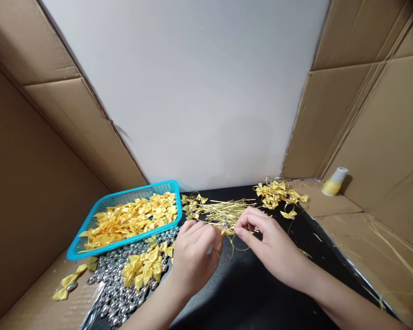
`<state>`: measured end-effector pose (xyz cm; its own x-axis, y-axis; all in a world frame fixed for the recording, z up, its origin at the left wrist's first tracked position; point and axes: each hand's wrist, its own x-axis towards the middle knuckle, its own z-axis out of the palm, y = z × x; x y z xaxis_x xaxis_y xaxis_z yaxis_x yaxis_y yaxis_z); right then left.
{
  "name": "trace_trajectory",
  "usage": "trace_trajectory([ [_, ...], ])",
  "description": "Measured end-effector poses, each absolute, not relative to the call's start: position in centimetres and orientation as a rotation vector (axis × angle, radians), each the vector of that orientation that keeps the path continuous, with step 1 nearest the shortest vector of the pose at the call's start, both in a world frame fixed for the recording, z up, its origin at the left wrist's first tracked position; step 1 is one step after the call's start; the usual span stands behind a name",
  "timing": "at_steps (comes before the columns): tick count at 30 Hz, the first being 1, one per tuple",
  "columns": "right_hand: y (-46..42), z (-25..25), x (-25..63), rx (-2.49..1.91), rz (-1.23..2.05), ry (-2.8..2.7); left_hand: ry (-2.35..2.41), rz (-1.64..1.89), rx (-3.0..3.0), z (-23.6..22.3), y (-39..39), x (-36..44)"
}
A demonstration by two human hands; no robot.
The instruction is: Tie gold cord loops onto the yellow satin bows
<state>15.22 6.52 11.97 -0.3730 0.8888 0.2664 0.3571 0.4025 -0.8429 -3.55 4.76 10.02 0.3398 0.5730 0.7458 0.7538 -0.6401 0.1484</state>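
Note:
Over the black work surface my left hand (197,254) is closed, its fingers curled around one side of a small yellow ribbon bow (229,232). A silver bead (225,225) sits on the bow, and a thin gold cord loops below it. From the other side my right hand (266,243) pinches at the bow and cord between thumb and forefinger. Behind both hands lies a pile of gold strips (223,211). Loose yellow bows (144,266) rest on many silver beads (115,288) to the left of my left hand. My fingers hide part of the held bow.
A turquoise basket (125,244) full of yellow bows stands at the left. Bows with beads and gold cord form a heap (277,195) at the back right. A cone-shaped spool (334,182) stands farther right. Cardboard walls (344,105) enclose both sides.

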Motion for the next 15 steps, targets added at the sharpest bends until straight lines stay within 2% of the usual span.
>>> trace_trajectory([
  [10,6.6,13.2,16.0,-1.055,0.986,-2.137,-1.753,-1.775,-2.415,10.0,5.0,-3.8],
  [15,6.1,14.2,16.9,-0.841,0.943,-2.258,-1.8,-1.814,-2.358,10.0,5.1,-3.8],
])
